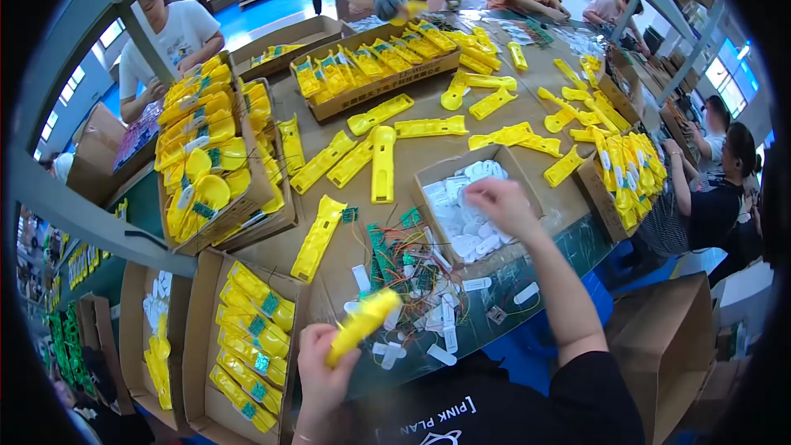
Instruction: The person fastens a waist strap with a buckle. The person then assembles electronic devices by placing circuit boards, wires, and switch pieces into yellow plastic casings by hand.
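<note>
My left hand (325,367) is closed around a yellow plastic shell (362,325), held tilted above the table's near edge and slightly blurred. Over an open cardboard box (527,173) of small white plastic pieces (461,206), my right hand (503,204) has its fingers bent together at the pieces. What its fingertips pinch, if anything, I cannot make out. Between my hands lies a tangle of green circuit boards (381,254), thin wires and loose white pieces. A yellow shell (318,239) rests just beyond my left hand.
Yellow shells with green boards fill a carton (194,363) on the left; another full carton (235,198) stands behind it. A long box (387,82) of yellow parts sits at the back. Co-workers surround the table, one wearing a grey glove (389,3). Metal posts frame both sides.
</note>
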`<state>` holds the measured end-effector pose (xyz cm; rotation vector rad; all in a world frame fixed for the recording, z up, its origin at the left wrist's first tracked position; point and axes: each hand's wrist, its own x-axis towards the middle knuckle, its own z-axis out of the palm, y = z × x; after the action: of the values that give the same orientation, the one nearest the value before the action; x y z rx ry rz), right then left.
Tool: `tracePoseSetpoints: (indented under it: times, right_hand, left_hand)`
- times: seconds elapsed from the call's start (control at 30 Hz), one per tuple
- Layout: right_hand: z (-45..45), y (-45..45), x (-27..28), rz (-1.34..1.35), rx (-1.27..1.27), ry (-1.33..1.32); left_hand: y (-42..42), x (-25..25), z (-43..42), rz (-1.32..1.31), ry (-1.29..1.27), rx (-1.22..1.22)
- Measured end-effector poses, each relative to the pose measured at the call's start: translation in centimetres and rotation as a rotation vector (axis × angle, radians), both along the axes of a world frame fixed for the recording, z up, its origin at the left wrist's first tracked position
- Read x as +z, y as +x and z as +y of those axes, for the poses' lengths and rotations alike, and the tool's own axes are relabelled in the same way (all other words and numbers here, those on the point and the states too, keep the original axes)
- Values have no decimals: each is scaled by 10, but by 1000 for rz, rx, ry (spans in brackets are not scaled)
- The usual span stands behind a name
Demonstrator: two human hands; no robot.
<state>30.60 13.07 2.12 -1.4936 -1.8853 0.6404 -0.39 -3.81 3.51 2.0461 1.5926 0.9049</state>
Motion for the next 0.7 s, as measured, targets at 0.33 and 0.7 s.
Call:
tracePoseSetpoints:
  times: [0.33, 0.7]
  right_hand:
    - [38, 33, -39, -744, 161, 100]
    - [-75, -121, 8, 469, 535, -434]
  left_hand:
    - [10, -42, 13, -1351, -495, 200]
    - [18, -35, 20, -1341, -399, 82]
